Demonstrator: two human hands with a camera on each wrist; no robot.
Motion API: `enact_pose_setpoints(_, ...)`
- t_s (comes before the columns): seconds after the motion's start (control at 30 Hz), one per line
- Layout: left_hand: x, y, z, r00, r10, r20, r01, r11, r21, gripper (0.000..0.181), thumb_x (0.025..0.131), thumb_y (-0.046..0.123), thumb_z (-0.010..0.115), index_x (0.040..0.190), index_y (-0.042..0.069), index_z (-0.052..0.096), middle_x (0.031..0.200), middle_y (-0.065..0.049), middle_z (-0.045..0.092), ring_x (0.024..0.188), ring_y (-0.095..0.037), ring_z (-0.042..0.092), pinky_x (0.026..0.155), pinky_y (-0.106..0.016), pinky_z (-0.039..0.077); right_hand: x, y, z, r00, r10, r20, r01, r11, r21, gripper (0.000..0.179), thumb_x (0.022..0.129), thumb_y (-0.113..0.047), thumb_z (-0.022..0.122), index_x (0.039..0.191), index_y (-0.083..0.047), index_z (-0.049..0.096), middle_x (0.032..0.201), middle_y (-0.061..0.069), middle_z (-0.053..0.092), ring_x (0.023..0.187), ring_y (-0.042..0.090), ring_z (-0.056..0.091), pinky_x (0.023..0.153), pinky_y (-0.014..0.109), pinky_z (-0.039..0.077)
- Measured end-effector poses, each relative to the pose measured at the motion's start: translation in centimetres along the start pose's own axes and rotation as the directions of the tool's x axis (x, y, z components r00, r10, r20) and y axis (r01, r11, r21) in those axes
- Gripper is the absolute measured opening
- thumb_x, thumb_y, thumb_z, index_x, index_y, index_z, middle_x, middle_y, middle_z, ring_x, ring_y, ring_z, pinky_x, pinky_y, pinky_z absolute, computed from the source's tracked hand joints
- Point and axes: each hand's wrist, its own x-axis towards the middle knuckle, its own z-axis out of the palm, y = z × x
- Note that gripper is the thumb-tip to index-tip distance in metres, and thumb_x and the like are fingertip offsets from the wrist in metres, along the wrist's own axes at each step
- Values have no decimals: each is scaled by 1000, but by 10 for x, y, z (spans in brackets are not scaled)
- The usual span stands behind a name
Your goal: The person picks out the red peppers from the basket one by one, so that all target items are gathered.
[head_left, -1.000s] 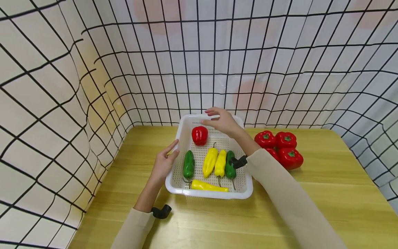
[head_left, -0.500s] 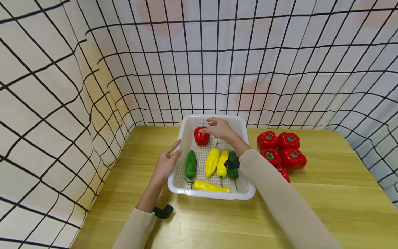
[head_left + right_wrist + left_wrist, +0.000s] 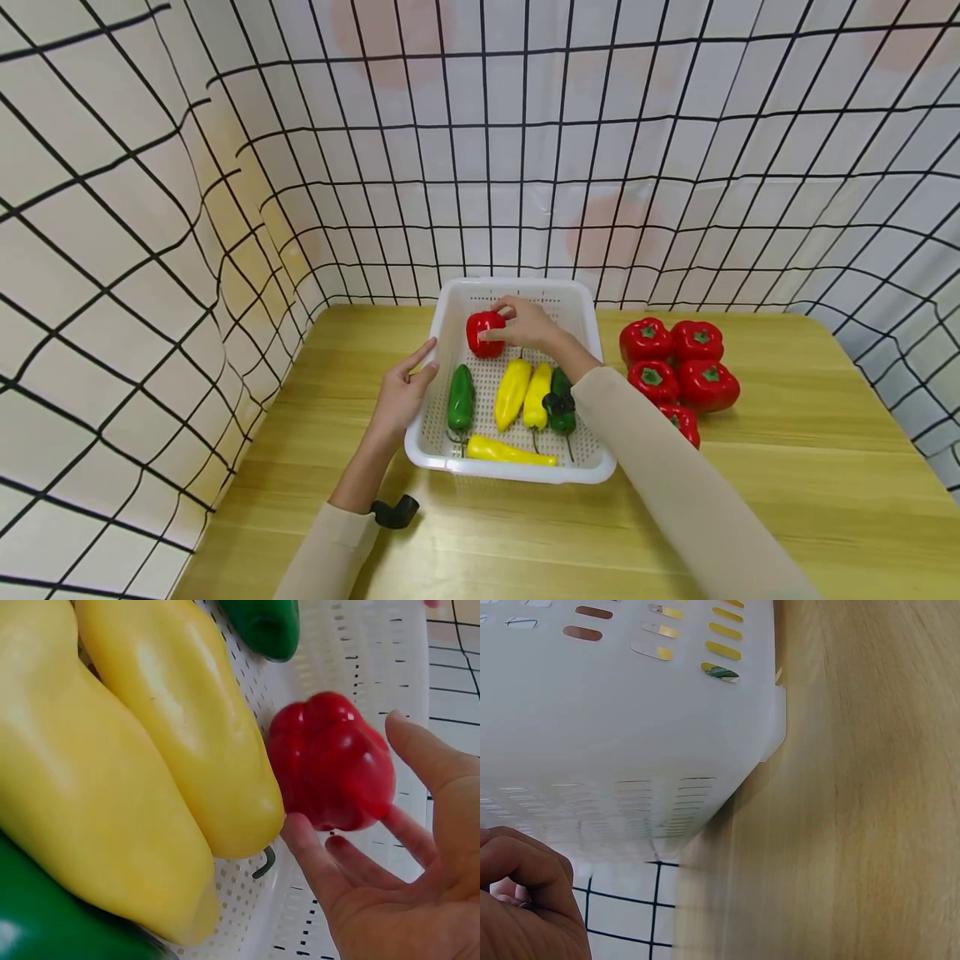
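A white perforated plastic basket point(image 3: 510, 472) holds several peppers. My left hand point(image 3: 401, 396) is at its left rim, thumb and forefinger at the edge; in the left wrist view its fingers curl beside the outer wall. Inside, my right hand point(image 3: 528, 325) grips a red bell pepper point(image 3: 480, 333) from its right side. The right wrist view shows the fingertips point(image 3: 300, 825) touching that pepper. Nearer lie a green pepper point(image 3: 461, 400) at left, two yellow peppers point(image 3: 512, 392) in the middle and another green pepper point(image 3: 562, 417) at right. A third yellow pepper point(image 3: 502, 450) lies crosswise along the front.
Several red bell peppers point(image 3: 699, 340) stand grouped on the wooden table point(image 3: 300, 467), right of the basket and beside my right forearm. A black wire grid point(image 3: 525, 179) over white sheeting closes off the back and both sides.
My right hand has come down from above the basket's back edge and taken hold of the red bell pepper, which has shifted slightly toward me. The left hand stays at the rim.
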Motion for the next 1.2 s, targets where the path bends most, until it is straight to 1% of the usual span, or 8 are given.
enact_pose_setpoints(0.2, -1, -1, 1, 1000, 10, -7, -10, 1000, -6, 44, 105, 31, 60, 148, 42, 54, 142, -17, 63, 111, -36, 73, 81, -47, 65, -2, 1, 4, 1000, 0, -4, 0, 1000, -4, 51, 85, -41, 83, 121, -18, 55, 146, 18, 55, 127, 36, 55, 103, 48, 58)
enact_pose_setpoints(0.33, -3, 3, 0, 1000, 9, 7, -9, 1000, -20, 46, 106, 30, 59, 150, 37, 52, 145, -20, 60, 115, -40, 70, 86, -49, 64, -2, 1, 4, 1000, 2, -5, -3, 999, -32, 54, 82, -44, 85, 113, -15, 53, 136, 17, 59, 119, 34, 56, 99, 45, 59)
enact_pose_setpoints(0.5, -3, 6, -1, 999, -23, 29, 24, 999, -31, 48, 107, 26, 57, 155, 31, 48, 147, -23, 58, 119, -45, 67, 91, -54, 61, -3, -1, 2, 999, 16, 43, -15, 999, -33, 70, 80, -39, 88, 132, -9, 52, 141, 17, 57, 123, 34, 57, 103, 45, 57)
enact_pose_setpoints(0.6, -1, 1, -1, 999, -18, 28, 20, 999, -43, 48, 107, 28, 58, 154, 34, 49, 146, -22, 59, 119, -43, 67, 91, -53, 62, -4, -2, 0, 995, 20, 93, -15, 999, -49, 83, 79, -36, 90, 146, -7, 50, 147, 16, 54, 130, 33, 54, 110, 46, 53)
enact_pose_setpoints(0.73, -2, 1, 0, 1000, -7, 25, 9, 999, -50, 47, 106, 31, 60, 151, 37, 51, 145, -20, 60, 118, -42, 68, 90, -52, 62, -5, -3, -1, 991, 11, 137, -3, 998, -62, 79, 80, -31, 90, 146, -9, 54, 150, 14, 53, 135, 32, 52, 113, 46, 50)
enact_pose_setpoints(0.87, -2, 4, 2, 999, -11, 30, 13, 999, -43, 47, 106, 31, 59, 152, 37, 51, 146, -19, 60, 118, -41, 68, 89, -51, 63, -8, -1, -3, 988, 7, 154, -2, 999, -34, 70, 80, -25, 90, 140, -13, 56, 148, 16, 52, 131, 34, 56, 105, 44, 57)
enact_pose_setpoints(1.07, -11, 21, 3, 999, -38, 39, 38, 999, 2, 49, 107, 25, 57, 155, 30, 48, 145, -24, 58, 116, -43, 69, 89, -52, 63, -13, -5, -7, 983, 17, 183, -35, 995, 93, 74, 80, -15, 88, 145, -12, 51, 154, 17, 46, 127, 36, 58, 88, 39, 64)
enact_pose_setpoints(1.2, -13, 25, 1, 999, -39, 27, 39, 999, 26, 49, 107, 23, 55, 156, 26, 48, 143, -26, 59, 113, -46, 69, 88, -53, 63, -17, -11, -10, 984, 17, 177, -41, 990, 133, 80, 79, -11, 89, 149, -12, 49, 157, 15, 43, 131, 36, 54, 88, 42, 64)
